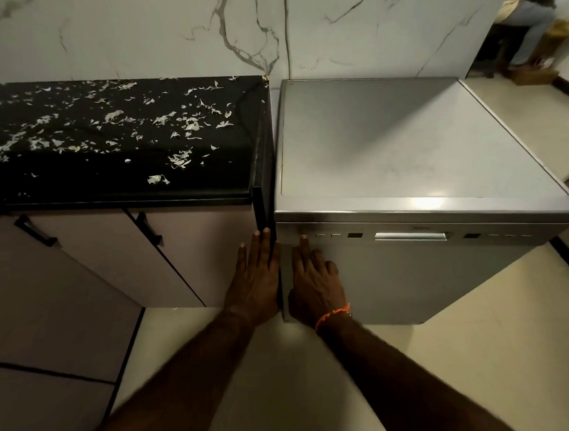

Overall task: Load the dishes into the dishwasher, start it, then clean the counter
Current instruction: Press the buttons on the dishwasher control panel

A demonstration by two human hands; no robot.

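Right grip [316,281]: my index finger extended on the closed dishwasher [403,277] panel, other fingers curled, holding nothing.
Left grip [255,278]: my fingers straight, flat by its left edge.
Worktop [234,142]: scattered scraps [178,160].

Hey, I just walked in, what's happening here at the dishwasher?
A person stands at a silver dishwasher whose door is closed. The right hand lies on the door's left part, one finger stretched up to the buttons at the left end of the control strip. The left hand rests flat at the gap beside it. The black counter next to it is strewn with pale scraps, not yet cleaned.
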